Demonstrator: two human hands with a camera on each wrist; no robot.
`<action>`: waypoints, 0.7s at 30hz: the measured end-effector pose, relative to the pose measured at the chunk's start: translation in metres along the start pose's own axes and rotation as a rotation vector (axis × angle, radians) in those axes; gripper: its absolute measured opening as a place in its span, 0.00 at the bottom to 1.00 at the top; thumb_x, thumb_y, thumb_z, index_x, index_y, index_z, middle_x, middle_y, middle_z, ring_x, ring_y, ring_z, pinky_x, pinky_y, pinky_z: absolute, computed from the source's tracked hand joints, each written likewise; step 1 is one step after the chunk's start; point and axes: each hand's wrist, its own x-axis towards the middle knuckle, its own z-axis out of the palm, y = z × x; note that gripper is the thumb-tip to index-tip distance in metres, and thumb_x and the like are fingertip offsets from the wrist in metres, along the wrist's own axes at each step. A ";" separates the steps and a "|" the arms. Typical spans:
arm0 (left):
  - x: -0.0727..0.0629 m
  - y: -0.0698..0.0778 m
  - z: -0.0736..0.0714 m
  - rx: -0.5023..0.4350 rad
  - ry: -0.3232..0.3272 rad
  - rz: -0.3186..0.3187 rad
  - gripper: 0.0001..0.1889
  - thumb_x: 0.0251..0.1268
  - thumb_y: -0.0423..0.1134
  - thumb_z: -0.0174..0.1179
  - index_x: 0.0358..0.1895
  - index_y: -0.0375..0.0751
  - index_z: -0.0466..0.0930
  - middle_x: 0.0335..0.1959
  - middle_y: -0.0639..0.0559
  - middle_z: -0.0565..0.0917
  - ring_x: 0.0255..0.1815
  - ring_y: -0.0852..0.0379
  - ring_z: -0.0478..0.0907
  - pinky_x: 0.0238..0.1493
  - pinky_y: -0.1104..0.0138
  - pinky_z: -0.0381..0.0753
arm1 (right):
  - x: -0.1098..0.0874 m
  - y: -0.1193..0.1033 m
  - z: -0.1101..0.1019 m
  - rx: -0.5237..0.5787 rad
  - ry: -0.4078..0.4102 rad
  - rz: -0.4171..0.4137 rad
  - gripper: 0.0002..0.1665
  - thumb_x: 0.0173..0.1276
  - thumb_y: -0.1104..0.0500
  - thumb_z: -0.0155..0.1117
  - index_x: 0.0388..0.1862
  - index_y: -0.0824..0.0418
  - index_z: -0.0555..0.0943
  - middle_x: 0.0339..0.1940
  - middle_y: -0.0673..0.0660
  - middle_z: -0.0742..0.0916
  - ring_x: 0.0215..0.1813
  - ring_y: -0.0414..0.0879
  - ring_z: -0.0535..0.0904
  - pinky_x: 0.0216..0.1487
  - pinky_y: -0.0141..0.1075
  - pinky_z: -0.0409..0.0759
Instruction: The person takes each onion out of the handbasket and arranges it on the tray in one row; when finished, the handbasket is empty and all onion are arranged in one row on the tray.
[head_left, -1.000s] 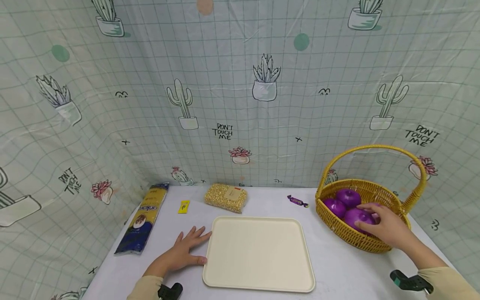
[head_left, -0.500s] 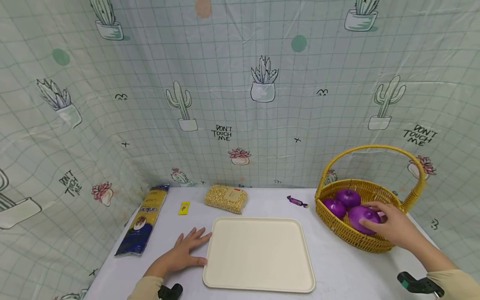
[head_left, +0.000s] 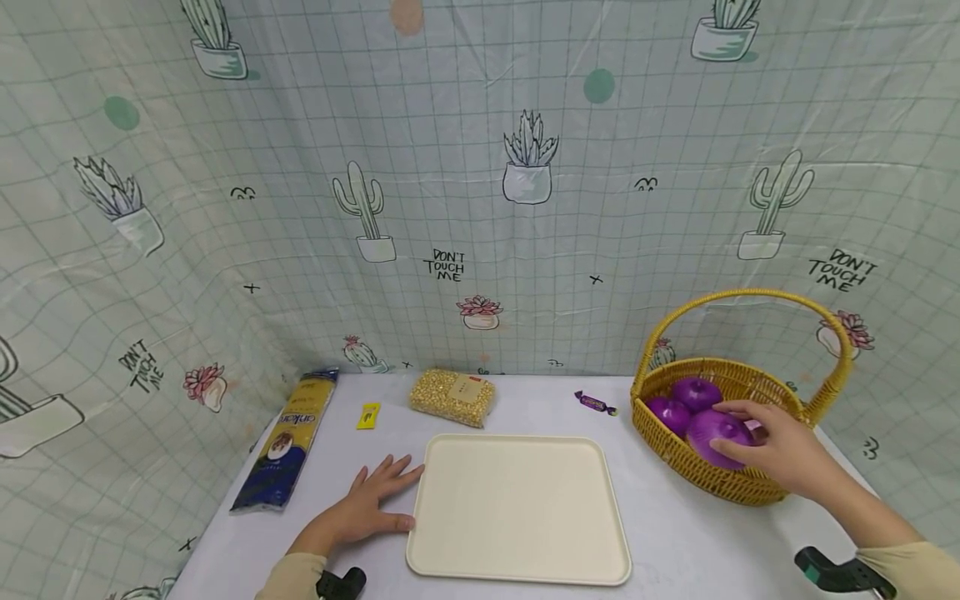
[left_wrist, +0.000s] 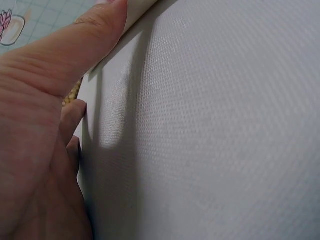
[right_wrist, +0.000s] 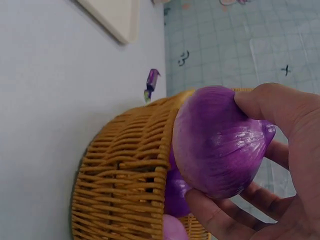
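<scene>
Head view, far left: long blue-and-yellow plastic packet (head_left: 287,442), untouched.
Left hand: fingers (head_left: 367,504) spread apart, touching edge of cream rectangular tray (head_left: 517,508), clamped on nothing.
Tray: no onion on it; looks early from where I stand.
Yellow-brown wicker basket (head_left: 671,454): smaller purple onion (head_left: 696,393) among those inside.
Large glossy purple onion (head_left: 707,437): at basket mouth; can't tell if lifted free. Taking it out looks undone.
Right hand (head_left: 783,446): thumb and fingers clamped on large onion; grasp done.

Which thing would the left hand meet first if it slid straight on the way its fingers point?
The cream tray: the left hand sits right at its left edge, apparently touching it. Beyond, the bag of yellow kernels seems roughly in line, though depth is uncertain.
</scene>
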 end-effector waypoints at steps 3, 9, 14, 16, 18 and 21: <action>0.000 0.001 0.000 -0.001 -0.001 -0.002 0.44 0.60 0.55 0.71 0.77 0.42 0.65 0.80 0.33 0.56 0.80 0.26 0.40 0.72 0.29 0.26 | 0.000 -0.004 0.002 0.005 0.001 -0.020 0.36 0.66 0.45 0.74 0.64 0.66 0.77 0.57 0.72 0.81 0.50 0.63 0.79 0.47 0.59 0.83; 0.001 0.001 0.000 -0.003 -0.002 -0.009 0.44 0.60 0.55 0.71 0.77 0.42 0.65 0.80 0.33 0.56 0.80 0.27 0.40 0.73 0.30 0.26 | -0.001 -0.012 0.007 -0.001 0.008 -0.025 0.36 0.65 0.44 0.74 0.63 0.65 0.78 0.56 0.72 0.81 0.49 0.61 0.80 0.45 0.56 0.83; 0.001 0.001 0.001 0.003 0.000 -0.010 0.44 0.60 0.55 0.71 0.77 0.42 0.65 0.80 0.34 0.56 0.81 0.27 0.40 0.73 0.30 0.26 | -0.002 -0.019 0.012 0.001 0.013 -0.029 0.37 0.65 0.42 0.74 0.64 0.63 0.78 0.56 0.72 0.80 0.50 0.63 0.79 0.44 0.57 0.83; 0.001 0.001 0.001 0.008 0.004 -0.011 0.44 0.59 0.55 0.71 0.77 0.43 0.65 0.80 0.34 0.56 0.81 0.27 0.40 0.73 0.30 0.26 | -0.003 -0.022 0.014 0.007 0.017 -0.045 0.36 0.65 0.43 0.74 0.64 0.62 0.78 0.56 0.71 0.80 0.51 0.65 0.79 0.46 0.60 0.83; 0.001 0.000 0.002 0.011 0.006 -0.011 0.44 0.59 0.55 0.71 0.77 0.43 0.65 0.80 0.34 0.56 0.81 0.27 0.40 0.73 0.30 0.26 | -0.003 -0.024 0.017 0.019 0.023 -0.069 0.35 0.65 0.44 0.75 0.64 0.61 0.79 0.57 0.71 0.81 0.53 0.66 0.78 0.48 0.63 0.82; 0.001 0.000 0.002 0.010 0.009 -0.007 0.44 0.59 0.55 0.71 0.77 0.43 0.65 0.80 0.34 0.56 0.81 0.27 0.40 0.73 0.30 0.26 | -0.002 -0.027 0.021 0.016 0.031 -0.097 0.33 0.65 0.45 0.75 0.63 0.60 0.79 0.58 0.71 0.81 0.55 0.68 0.78 0.51 0.66 0.80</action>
